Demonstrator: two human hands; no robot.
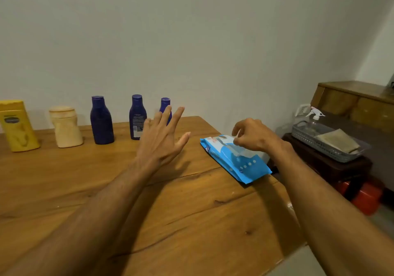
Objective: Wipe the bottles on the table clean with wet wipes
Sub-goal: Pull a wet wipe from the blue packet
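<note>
Labels (136, 124) unreadable; right hand (251, 136) pinches clear flap (237, 150) on blue wipes pack (241, 167); left hand (162, 139) spread, empty.

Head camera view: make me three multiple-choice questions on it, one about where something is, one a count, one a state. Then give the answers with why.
1. Where does the wipes pack lie?
A: near the right edge of the table. B: on the floor. C: on a chair.
2. How many dark blue bottles stand by the wall?
A: one. B: three. C: five.
3. How is the left hand?
A: gripping a bottle. B: clenched in a fist. C: open, fingers spread.
Answers: A, the pack lies by that edge; B, three blue caps show in the row; C, its fingers are straight and hold nothing.
</note>
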